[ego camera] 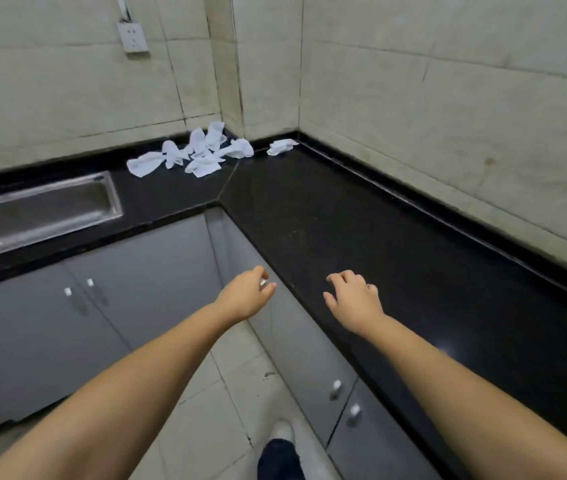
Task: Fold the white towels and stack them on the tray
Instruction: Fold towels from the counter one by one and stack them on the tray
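Item: white towels (192, 152), a crumpled heap in the far corner of the black bench (344, 220), beyond the sink (43, 209); one stray towel (281, 146) lies just past the heap, away from the sink. None folded, none stacked. Tray: not in view. Task status, by my judgement: not begun.

Item: my left hand (245, 296), held out short of the bench edge, fingers loosely curled, holding nothing.

Item: my right hand (354, 299), over the bench's near part, well apart from the towels, fingers relaxed, empty.
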Action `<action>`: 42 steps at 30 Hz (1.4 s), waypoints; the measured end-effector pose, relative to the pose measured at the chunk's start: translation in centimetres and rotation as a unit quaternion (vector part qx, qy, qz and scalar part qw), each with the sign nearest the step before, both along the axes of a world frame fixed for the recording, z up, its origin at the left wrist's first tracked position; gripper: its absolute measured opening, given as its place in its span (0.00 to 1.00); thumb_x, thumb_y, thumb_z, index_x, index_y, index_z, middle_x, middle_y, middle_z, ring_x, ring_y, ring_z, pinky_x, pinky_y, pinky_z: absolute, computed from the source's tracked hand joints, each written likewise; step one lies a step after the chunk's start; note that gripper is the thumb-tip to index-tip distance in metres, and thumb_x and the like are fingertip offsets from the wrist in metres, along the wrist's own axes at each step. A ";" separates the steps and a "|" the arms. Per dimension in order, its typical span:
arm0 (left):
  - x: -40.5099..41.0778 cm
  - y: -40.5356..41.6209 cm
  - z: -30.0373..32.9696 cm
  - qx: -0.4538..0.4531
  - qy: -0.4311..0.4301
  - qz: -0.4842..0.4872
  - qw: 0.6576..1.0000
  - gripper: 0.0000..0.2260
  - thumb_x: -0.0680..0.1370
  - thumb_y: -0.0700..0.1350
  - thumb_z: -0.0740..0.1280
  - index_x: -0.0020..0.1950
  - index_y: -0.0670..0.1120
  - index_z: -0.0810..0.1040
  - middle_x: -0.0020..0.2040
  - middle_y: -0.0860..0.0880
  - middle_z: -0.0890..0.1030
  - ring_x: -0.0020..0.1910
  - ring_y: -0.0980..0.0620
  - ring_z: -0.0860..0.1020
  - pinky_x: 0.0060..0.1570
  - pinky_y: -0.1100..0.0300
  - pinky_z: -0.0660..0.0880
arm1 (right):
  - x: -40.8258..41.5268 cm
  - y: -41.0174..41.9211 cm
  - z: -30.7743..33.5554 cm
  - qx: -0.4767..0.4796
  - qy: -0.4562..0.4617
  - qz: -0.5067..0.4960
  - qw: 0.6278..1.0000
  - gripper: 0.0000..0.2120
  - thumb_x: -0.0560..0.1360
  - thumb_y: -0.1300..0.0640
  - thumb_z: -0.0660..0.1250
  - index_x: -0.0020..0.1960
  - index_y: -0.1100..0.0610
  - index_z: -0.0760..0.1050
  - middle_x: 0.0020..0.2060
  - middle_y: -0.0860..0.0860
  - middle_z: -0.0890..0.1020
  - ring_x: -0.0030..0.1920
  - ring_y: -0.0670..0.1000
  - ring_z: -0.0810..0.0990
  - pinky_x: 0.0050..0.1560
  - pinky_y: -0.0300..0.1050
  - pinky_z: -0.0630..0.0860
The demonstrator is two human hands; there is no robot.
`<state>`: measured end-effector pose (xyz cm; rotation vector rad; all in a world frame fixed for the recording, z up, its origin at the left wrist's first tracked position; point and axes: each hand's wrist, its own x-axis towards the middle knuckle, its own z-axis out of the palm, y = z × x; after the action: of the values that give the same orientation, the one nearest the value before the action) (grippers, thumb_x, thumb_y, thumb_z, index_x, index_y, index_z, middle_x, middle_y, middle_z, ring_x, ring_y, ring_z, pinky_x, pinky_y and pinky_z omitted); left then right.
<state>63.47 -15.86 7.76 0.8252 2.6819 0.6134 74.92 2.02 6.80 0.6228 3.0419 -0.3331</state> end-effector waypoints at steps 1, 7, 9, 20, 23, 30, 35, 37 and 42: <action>-1.9 0.5 -0.2 -0.001 0.001 -0.001 1.000 0.17 0.80 0.52 0.58 0.64 0.43 0.70 0.53 0.43 0.78 0.51 0.45 0.77 0.52 0.51 0.75 | -2.1 0.4 -0.2 -0.001 -0.001 0.003 1.000 0.19 0.80 0.48 0.55 0.70 0.52 0.64 0.66 0.52 0.69 0.65 0.55 0.68 0.63 0.53 0.65; -15.2 4.2 -0.7 -0.017 -0.008 -0.010 1.000 0.14 0.80 0.52 0.58 0.61 0.44 0.71 0.53 0.45 0.78 0.49 0.48 0.77 0.51 0.52 0.76 | -15.8 4.0 -0.6 -0.007 -0.019 0.019 1.000 0.19 0.80 0.48 0.55 0.70 0.52 0.65 0.66 0.52 0.69 0.66 0.55 0.68 0.65 0.53 0.64; -19.6 5.4 -0.7 -0.014 -0.011 -0.009 1.000 0.14 0.80 0.52 0.58 0.60 0.45 0.71 0.54 0.45 0.77 0.49 0.48 0.77 0.50 0.53 0.75 | -20.0 5.4 -0.3 -0.005 -0.028 0.023 0.999 0.19 0.81 0.48 0.54 0.70 0.53 0.65 0.66 0.52 0.69 0.66 0.55 0.68 0.65 0.53 0.64; -43.0 13.9 -3.6 -0.022 -0.050 -0.050 0.997 0.13 0.80 0.50 0.59 0.60 0.45 0.72 0.54 0.46 0.77 0.50 0.48 0.76 0.50 0.54 0.73 | -41.3 12.4 -1.6 -0.019 -0.067 -0.014 0.997 0.20 0.81 0.49 0.54 0.71 0.53 0.64 0.67 0.53 0.69 0.67 0.55 0.67 0.66 0.53 0.64; -50.9 17.6 -4.9 -0.031 -0.062 -0.093 0.993 0.13 0.80 0.49 0.59 0.61 0.46 0.72 0.55 0.46 0.77 0.52 0.47 0.76 0.53 0.52 0.75 | -48.5 14.7 -3.3 -0.039 -0.078 -0.050 0.995 0.19 0.81 0.50 0.54 0.71 0.53 0.64 0.66 0.53 0.69 0.67 0.55 0.67 0.66 0.53 0.64; -69.2 25.0 -7.1 -0.026 -0.053 -0.142 0.988 0.11 0.79 0.46 0.61 0.59 0.45 0.73 0.52 0.45 0.78 0.52 0.45 0.77 0.53 0.50 0.75 | -67.2 19.1 -5.3 -0.087 -0.082 -0.104 0.987 0.18 0.80 0.51 0.56 0.68 0.54 0.67 0.64 0.54 0.71 0.66 0.56 0.69 0.64 0.53 0.66; -77.0 31.4 -9.1 0.017 0.005 -0.156 0.988 0.17 0.79 0.43 0.59 0.67 0.43 0.67 0.59 0.42 0.74 0.58 0.44 0.74 0.56 0.50 0.72 | -77.1 22.9 -7.0 -0.090 -0.032 -0.136 0.986 0.23 0.79 0.55 0.58 0.73 0.52 0.59 0.65 0.56 0.69 0.65 0.58 0.69 0.61 0.55 0.69; -78.6 33.4 -10.3 0.005 0.016 -0.182 0.983 0.20 0.79 0.43 0.58 0.71 0.44 0.63 0.64 0.42 0.71 0.62 0.43 0.70 0.57 0.49 0.71 | -79.5 24.2 -7.9 -0.082 -0.028 -0.133 0.987 0.27 0.78 0.58 0.57 0.76 0.50 0.54 0.65 0.57 0.68 0.64 0.58 0.69 0.59 0.55 0.70; -81.0 36.6 -12.5 -0.031 0.039 -0.188 0.981 0.17 0.79 0.43 0.58 0.67 0.44 0.68 0.64 0.44 0.70 0.62 0.45 0.69 0.55 0.53 0.69 | -82.3 27.1 -9.4 -0.050 -0.078 -0.137 0.986 0.23 0.78 0.60 0.57 0.72 0.52 0.62 0.65 0.56 0.69 0.64 0.57 0.68 0.59 0.51 0.68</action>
<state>-17.55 20.71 -4.73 1.3186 2.4961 0.4109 -7.39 29.11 -2.59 1.0097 2.7728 -0.4163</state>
